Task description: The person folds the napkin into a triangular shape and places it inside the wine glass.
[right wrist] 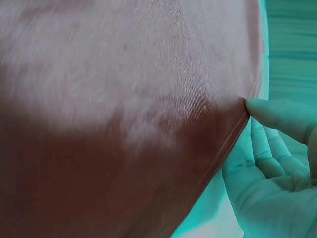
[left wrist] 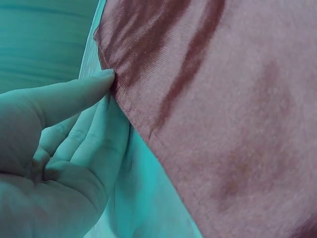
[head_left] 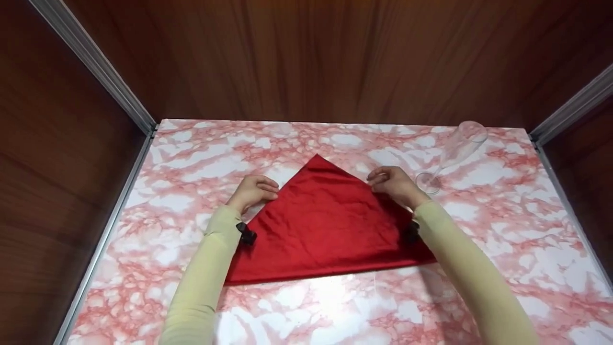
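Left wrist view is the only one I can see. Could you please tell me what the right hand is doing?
Observer: The right hand pinches the right slanting edge of the cloth.
Operator: Thank you. Which shape does the whole cloth have?
Observer: In the head view it looks like a triangle, peak at the far side.
Operator: Is any other object near?
Observer: Yes, a clear stemmed glass, beyond the right hand.

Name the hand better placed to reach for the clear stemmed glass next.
Probably the right hand: the clear stemmed glass is just beside it, while the left hand is across the triangular shiny red cloth. Both pinch its edges, though.
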A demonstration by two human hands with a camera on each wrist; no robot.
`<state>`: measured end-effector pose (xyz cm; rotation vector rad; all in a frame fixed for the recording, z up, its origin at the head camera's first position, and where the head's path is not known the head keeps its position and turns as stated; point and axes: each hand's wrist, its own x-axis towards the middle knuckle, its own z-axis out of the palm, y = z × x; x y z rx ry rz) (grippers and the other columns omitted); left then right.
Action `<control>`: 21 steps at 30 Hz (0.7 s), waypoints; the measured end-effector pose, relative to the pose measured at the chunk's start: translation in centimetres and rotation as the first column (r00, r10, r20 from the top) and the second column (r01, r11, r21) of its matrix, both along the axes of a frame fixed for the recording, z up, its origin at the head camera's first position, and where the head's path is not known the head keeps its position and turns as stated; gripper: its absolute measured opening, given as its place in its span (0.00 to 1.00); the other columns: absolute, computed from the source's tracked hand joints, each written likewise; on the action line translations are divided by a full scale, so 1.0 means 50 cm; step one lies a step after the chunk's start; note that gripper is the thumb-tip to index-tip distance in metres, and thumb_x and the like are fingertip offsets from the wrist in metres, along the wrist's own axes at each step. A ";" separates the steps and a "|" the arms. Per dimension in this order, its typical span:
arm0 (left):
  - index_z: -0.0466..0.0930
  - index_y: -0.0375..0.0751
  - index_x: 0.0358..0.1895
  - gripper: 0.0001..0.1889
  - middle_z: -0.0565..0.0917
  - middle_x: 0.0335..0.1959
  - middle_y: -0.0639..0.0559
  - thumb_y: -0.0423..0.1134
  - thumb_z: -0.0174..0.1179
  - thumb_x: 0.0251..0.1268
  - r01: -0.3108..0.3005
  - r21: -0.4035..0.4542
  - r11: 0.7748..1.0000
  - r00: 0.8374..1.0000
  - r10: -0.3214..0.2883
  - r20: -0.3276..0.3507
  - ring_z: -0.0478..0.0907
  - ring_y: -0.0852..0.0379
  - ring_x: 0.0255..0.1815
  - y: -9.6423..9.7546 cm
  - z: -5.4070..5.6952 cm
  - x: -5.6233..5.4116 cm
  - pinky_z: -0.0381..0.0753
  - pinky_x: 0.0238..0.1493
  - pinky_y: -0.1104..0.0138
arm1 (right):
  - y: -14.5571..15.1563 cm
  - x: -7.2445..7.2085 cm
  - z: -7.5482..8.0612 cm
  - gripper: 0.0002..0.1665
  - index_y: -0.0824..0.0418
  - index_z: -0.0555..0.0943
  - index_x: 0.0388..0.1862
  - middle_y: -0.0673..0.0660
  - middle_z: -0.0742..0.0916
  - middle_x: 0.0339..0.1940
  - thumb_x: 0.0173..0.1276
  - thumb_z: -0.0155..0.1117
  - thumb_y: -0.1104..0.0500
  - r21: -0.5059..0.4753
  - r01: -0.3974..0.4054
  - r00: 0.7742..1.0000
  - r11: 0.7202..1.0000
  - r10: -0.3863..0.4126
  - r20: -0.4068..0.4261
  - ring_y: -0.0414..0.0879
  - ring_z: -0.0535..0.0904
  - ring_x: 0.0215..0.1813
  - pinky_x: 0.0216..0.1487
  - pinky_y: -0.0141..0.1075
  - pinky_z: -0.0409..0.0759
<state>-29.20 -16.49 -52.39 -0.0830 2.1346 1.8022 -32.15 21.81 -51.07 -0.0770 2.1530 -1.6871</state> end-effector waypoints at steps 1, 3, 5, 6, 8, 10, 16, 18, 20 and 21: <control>0.78 0.23 0.48 0.17 0.83 0.41 0.32 0.19 0.64 0.52 0.006 -0.003 1.000 1.000 -0.006 0.000 0.82 0.55 0.36 0.004 0.001 0.003 0.81 0.38 0.68 | 0.006 0.007 0.001 0.21 0.80 0.72 0.51 0.68 0.82 0.39 0.57 0.59 0.80 0.015 -0.008 1.000 1.000 0.008 0.000 0.44 0.79 0.38 0.37 0.30 0.78; 0.78 0.23 0.48 0.17 0.83 0.41 0.33 0.20 0.64 0.52 0.020 -0.012 1.000 1.000 -0.020 -0.006 0.82 0.55 0.35 0.013 0.002 0.009 0.81 0.39 0.67 | 0.016 0.021 0.003 0.21 0.79 0.73 0.51 0.68 0.83 0.39 0.57 0.59 0.79 0.045 -0.022 1.000 0.999 0.022 -0.007 0.44 0.79 0.39 0.38 0.30 0.78; 0.79 0.24 0.48 0.17 0.83 0.41 0.33 0.19 0.65 0.51 0.025 -0.016 1.000 1.000 -0.025 -0.006 0.82 0.56 0.35 0.021 0.002 0.015 0.81 0.39 0.67 | 0.026 0.034 0.005 0.21 0.78 0.73 0.51 0.69 0.83 0.40 0.57 0.60 0.78 0.073 -0.040 0.999 0.997 0.041 -0.017 0.46 0.80 0.39 0.39 0.31 0.78; 0.79 0.23 0.47 0.17 0.83 0.40 0.33 0.19 0.65 0.51 0.029 -0.011 1.000 1.000 -0.029 -0.006 0.82 0.56 0.35 0.024 0.001 0.017 0.81 0.38 0.67 | 0.031 0.039 0.004 0.21 0.78 0.73 0.51 0.69 0.83 0.40 0.56 0.60 0.77 0.077 -0.047 0.999 0.996 0.048 -0.021 0.47 0.80 0.40 0.39 0.31 0.78; 0.79 0.23 0.47 0.17 0.84 0.40 0.33 0.19 0.65 0.50 0.039 -0.021 0.999 0.999 -0.040 -0.024 0.82 0.56 0.35 0.030 0.001 0.021 0.80 0.38 0.68 | 0.037 0.050 0.002 0.21 0.78 0.73 0.51 0.70 0.83 0.40 0.56 0.60 0.77 0.075 -0.048 0.998 0.996 0.050 -0.023 0.48 0.80 0.40 0.39 0.32 0.78; 0.79 0.22 0.46 0.17 0.84 0.39 0.32 0.19 0.65 0.50 0.048 -0.019 0.999 0.998 -0.049 -0.033 0.82 0.56 0.35 0.035 -0.001 0.024 0.80 0.37 0.69 | 0.043 0.059 0.000 0.21 0.78 0.74 0.50 0.70 0.83 0.39 0.56 0.59 0.77 0.078 -0.045 0.999 0.996 0.047 -0.026 0.48 0.80 0.39 0.39 0.32 0.78; 0.79 0.22 0.46 0.17 0.84 0.39 0.33 0.17 0.64 0.49 0.079 -0.014 0.997 0.996 -0.080 -0.026 0.82 0.55 0.36 0.054 -0.001 0.038 0.80 0.36 0.70 | 0.062 0.085 -0.005 0.20 0.79 0.74 0.49 0.69 0.83 0.37 0.55 0.58 0.79 0.077 -0.038 0.998 0.996 0.041 -0.039 0.48 0.79 0.39 0.38 0.31 0.78; 0.79 0.22 0.45 0.17 0.84 0.38 0.33 0.17 0.64 0.48 0.087 -0.014 0.996 0.996 -0.087 -0.025 0.82 0.56 0.35 0.059 -0.001 0.044 0.80 0.36 0.70 | 0.069 0.093 -0.005 0.20 0.79 0.74 0.49 0.68 0.83 0.37 0.55 0.58 0.79 0.086 -0.041 0.998 0.995 0.045 -0.047 0.48 0.79 0.40 0.38 0.31 0.78; 0.79 0.22 0.45 0.17 0.84 0.38 0.33 0.18 0.64 0.48 0.096 -0.017 0.995 0.995 -0.097 -0.030 0.82 0.57 0.34 0.063 -0.002 0.049 0.80 0.36 0.70 | 0.075 0.101 -0.004 0.20 0.79 0.74 0.49 0.68 0.83 0.37 0.55 0.58 0.79 0.095 -0.040 0.998 0.995 0.045 -0.051 0.49 0.79 0.40 0.38 0.31 0.78; 0.79 0.22 0.45 0.17 0.84 0.38 0.33 0.18 0.65 0.48 0.103 -0.020 0.995 0.994 -0.103 -0.033 0.82 0.57 0.34 0.065 -0.002 0.052 0.80 0.36 0.70 | 0.077 0.105 -0.004 0.20 0.78 0.74 0.49 0.68 0.83 0.36 0.55 0.59 0.79 0.099 -0.033 0.998 0.995 0.038 -0.048 0.49 0.80 0.40 0.38 0.31 0.78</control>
